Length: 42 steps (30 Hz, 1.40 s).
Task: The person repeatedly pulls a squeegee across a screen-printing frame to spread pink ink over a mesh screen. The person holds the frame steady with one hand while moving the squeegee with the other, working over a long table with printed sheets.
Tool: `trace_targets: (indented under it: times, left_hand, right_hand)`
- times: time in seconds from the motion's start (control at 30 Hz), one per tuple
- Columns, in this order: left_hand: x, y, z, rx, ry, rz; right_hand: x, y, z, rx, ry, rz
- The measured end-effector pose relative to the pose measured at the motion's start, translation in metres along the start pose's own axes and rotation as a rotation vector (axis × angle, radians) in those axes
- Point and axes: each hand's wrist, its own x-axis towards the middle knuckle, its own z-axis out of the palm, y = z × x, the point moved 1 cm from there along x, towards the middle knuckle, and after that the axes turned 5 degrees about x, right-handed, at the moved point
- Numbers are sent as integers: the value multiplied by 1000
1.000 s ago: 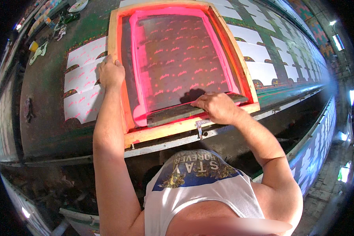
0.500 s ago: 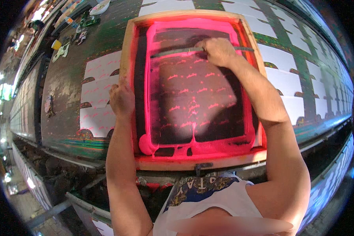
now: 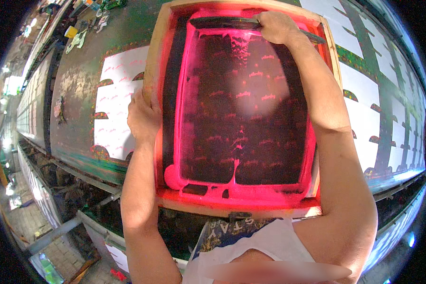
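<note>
A wooden-framed printing screen (image 3: 246,118) lies in front of me, with bright pink ink along its inner borders and repeated small pink motifs across its dark mesh. My left hand (image 3: 145,113) is closed on the left rail of the wooden frame (image 3: 151,71), at about mid-length. At the far end, my right hand (image 3: 277,27) grips a long, dark squeegee (image 3: 217,22) near its middle. The squeegee lies crosswise, just inside the far rail. A thick streak of pink ink (image 3: 235,173) runs up from the near border, and a rounded pink blob sits in the near left corner.
Left of the frame, white sheets (image 3: 120,104) with pink prints lie on the stained green table (image 3: 75,94). More white sheets (image 3: 362,94) with dark rounded cut-outs extend to the right. A yellow cup (image 3: 71,31) and a crumpled pale bag (image 3: 75,41) lie far left.
My right hand has pushed the squeegee farther away, to the far end of the screen. The frame looks larger and reaches higher in the view. My left hand keeps hold of the rail.
</note>
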Motion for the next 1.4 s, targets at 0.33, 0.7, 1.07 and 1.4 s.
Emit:
trace_targets:
  times: [0.33, 0.7, 1.07, 1.4]
  left_hand:
    - [11, -9, -5, -163, -162, -141]
    - [18, -33, 12, -393, -236, -71]
    - [31, -42, 19, -433, -254, -104]
    - [64, -44, -12, -445, -239, -55]
  right_hand:
    - [-172, -134, -1, 23, -53, -67]
    - [-351, -291, -2, 104, -113, 5]
    - [-415, -282, -13, 419, 16, 71]
    - [-463, -104, -11, 275, 282, 1035]
